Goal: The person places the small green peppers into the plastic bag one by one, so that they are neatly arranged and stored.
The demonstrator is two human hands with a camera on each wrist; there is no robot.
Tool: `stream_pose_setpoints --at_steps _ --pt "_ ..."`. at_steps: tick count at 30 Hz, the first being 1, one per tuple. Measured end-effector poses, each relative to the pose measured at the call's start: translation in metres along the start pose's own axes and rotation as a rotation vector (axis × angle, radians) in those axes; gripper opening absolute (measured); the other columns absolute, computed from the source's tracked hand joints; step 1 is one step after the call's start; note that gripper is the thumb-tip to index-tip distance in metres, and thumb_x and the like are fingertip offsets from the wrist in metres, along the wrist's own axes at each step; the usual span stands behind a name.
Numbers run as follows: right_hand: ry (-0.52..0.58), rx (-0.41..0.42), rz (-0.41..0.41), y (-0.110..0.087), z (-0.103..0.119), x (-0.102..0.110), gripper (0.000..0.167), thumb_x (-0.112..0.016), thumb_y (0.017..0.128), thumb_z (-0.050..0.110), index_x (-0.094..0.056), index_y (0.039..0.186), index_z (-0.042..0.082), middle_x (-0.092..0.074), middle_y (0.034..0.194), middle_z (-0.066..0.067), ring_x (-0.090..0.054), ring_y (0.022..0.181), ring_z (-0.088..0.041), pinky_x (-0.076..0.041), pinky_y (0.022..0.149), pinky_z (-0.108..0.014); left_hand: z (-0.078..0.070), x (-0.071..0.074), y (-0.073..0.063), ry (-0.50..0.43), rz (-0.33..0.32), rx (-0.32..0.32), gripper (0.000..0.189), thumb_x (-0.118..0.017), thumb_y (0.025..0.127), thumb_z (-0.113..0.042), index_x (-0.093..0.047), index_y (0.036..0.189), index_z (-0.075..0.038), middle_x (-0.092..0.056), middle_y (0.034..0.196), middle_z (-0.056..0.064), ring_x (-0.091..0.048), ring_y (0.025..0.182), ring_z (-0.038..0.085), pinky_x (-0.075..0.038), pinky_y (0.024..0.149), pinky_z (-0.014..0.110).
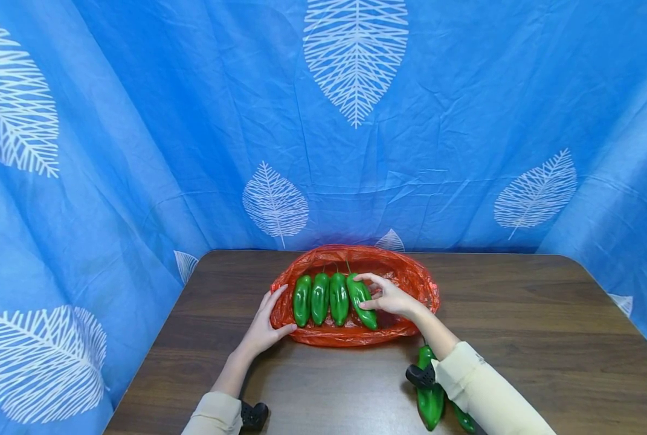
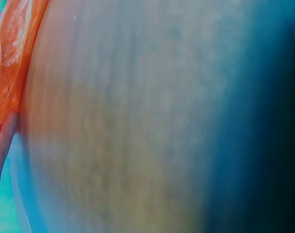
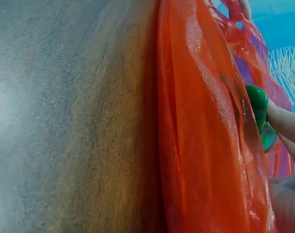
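Observation:
Inside an open red plastic bag [image 1: 350,339] lie several glossy green peppers, side by side with their stems pointing away. My right hand [image 1: 392,297] pinches the rightmost green pepper [image 1: 360,296] between thumb and fingers, low in the bag. In the right wrist view that pepper [image 3: 256,102] shows past the bag's side [image 3: 205,126]. At the bag's left end, my left hand [image 1: 263,326] rests with fingers spread, thumb at the near rim and fingertips at the left rim. One finger [image 2: 5,136] lies against the red plastic in the left wrist view.
More green peppers [image 1: 429,405] lie on the brown wooden table [image 1: 334,393] at the near right, partly hidden under my right forearm. A blue curtain [image 1: 437,121] with white leaf prints hangs behind the table and along both sides.

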State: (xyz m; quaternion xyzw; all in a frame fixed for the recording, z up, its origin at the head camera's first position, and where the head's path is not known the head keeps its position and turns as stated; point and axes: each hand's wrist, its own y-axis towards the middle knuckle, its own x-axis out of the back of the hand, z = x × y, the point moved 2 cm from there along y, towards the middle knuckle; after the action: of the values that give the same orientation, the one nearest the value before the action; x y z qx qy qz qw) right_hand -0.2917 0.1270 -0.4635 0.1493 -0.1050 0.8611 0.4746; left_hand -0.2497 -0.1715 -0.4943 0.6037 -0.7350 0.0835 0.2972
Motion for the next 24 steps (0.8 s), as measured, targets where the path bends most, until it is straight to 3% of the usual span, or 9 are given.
stream_pose_setpoints --at_steps 5,12,24 --pt "0.035 -0.047 -0.005 0.005 -0.006 0.000 0.054 -0.067 0.081 0.007 -0.043 0.129 0.005 -0.046 0.115 -0.023 -0.048 0.102 -0.032 -0.048 0.076 -0.034 -0.001 0.000 -0.001 0.002 0.003 0.001 0.083 -0.077 0.071 -0.018 -0.033 0.141 -0.012 -0.025 0.143 0.017 -0.025 0.130 0.038 -0.026 0.100 0.060" --pt "0.077 -0.112 -0.032 0.009 -0.009 -0.003 0.055 -0.066 0.081 0.004 -0.041 0.131 0.006 -0.048 0.106 -0.023 -0.054 0.088 -0.025 -0.049 0.067 -0.032 -0.001 0.000 0.000 -0.006 0.000 0.009 0.084 -0.078 0.070 -0.018 -0.034 0.141 -0.013 -0.025 0.143 0.016 -0.024 0.131 0.036 -0.025 0.101 0.060" --pt "0.026 -0.115 -0.091 0.015 -0.015 -0.006 0.054 -0.066 0.082 0.006 -0.043 0.130 0.004 -0.050 0.101 -0.022 -0.052 0.078 -0.020 -0.046 0.061 -0.033 0.000 -0.001 0.001 0.001 0.002 -0.004 0.085 -0.078 0.070 -0.017 -0.033 0.141 -0.012 -0.026 0.143 0.017 -0.025 0.131 0.036 -0.025 0.101 0.059"
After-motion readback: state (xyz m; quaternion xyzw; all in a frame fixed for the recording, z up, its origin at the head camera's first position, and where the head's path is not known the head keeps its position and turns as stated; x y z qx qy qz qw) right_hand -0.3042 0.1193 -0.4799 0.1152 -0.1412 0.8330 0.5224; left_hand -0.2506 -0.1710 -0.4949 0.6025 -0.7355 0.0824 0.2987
